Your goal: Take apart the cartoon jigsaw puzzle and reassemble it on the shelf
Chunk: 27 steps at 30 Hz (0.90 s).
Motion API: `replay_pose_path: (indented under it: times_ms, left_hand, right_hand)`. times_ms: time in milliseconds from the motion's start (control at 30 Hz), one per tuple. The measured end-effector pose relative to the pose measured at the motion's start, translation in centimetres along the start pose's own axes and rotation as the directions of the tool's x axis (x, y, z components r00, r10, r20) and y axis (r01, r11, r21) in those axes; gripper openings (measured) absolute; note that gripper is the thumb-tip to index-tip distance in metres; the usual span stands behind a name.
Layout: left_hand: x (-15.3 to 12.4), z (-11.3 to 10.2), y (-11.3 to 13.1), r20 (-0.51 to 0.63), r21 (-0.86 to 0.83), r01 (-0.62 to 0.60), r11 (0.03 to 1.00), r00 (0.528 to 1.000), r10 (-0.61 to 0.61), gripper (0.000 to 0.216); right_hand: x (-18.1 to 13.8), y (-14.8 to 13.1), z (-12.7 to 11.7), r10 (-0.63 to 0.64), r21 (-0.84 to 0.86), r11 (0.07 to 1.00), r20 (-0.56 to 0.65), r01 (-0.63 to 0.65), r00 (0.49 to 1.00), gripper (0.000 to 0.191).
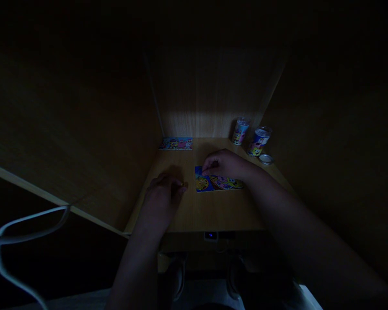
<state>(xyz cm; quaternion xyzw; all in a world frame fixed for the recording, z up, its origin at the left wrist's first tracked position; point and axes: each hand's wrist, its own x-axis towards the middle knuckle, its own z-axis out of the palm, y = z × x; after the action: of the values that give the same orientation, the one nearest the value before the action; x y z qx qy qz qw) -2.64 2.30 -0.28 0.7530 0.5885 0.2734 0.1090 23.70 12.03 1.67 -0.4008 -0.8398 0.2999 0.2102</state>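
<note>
A colourful cartoon jigsaw puzzle [218, 182] lies on the wooden desk [210, 211], dimly lit. My right hand [224, 164] rests on its upper left part, fingers bent down and pinched at the puzzle's top edge. My left hand [164, 193] lies on the desk just left of the puzzle, fingers curled; whether it holds a piece is too dark to make out.
A cartoon picture card [176, 144] lies at the back left of the desk. Two small printed cans [239, 131] [259, 141] stand at the back right, a round lid [265, 159] beside them. Wooden walls enclose the desk. A white cable [26, 224] loops at the left.
</note>
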Motion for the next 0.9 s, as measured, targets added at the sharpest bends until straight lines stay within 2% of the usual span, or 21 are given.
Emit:
replay_pose_path:
  times_ms: [100, 233, 400, 567, 800, 900]
  left_hand:
    - [-0.2, -0.2, 0.4, 0.054, -0.114, 0.038, 0.993, 0.998, -0.032, 0.003]
    - [-0.5, -0.6, 0.9, 0.075, -0.208, 0.026, 0.978, 0.997, -0.01, 0.008]
    - [-0.6, -0.5, 0.8, -0.028, -0.209, -0.14, 0.968, 0.99, 0.137, 0.013]
    - [-0.6, -0.5, 0.8, -0.064, -0.231, -0.271, 0.934, 0.963, 0.263, 0.019]
    - [-0.9, 0.2, 0.5, -0.068, -0.411, -0.191, 0.891, 0.982, 0.179, 0.037]
    - [-1.0, 0.4, 0.8, -0.064, -0.486, -0.191, 0.853, 0.981, 0.183, 0.037]
  right_hand:
    - [0.0, 0.1, 0.2, -0.005, 0.039, 0.999, -0.004, 0.005, 1.0, 0.016]
    - [0.0, -0.2, 0.4, -0.035, 0.136, 0.99, -0.002, 0.035, 0.999, 0.019]
    - [-0.1, -1.3, 0.3, -0.052, 0.252, 0.967, 0.047, 0.038, 0.998, 0.023]
    - [-0.2, -1.9, 0.2, -0.04, 0.34, 0.94, 0.102, 0.003, 0.994, 0.024]
    - [-0.5, -2.4, 0.4, -0.021, 0.383, 0.922, 0.187, -0.054, 0.982, 0.031]
    - [-0.6, -2.9, 0.4, -0.021, 0.408, 0.909, 0.244, -0.083, 0.969, 0.029]
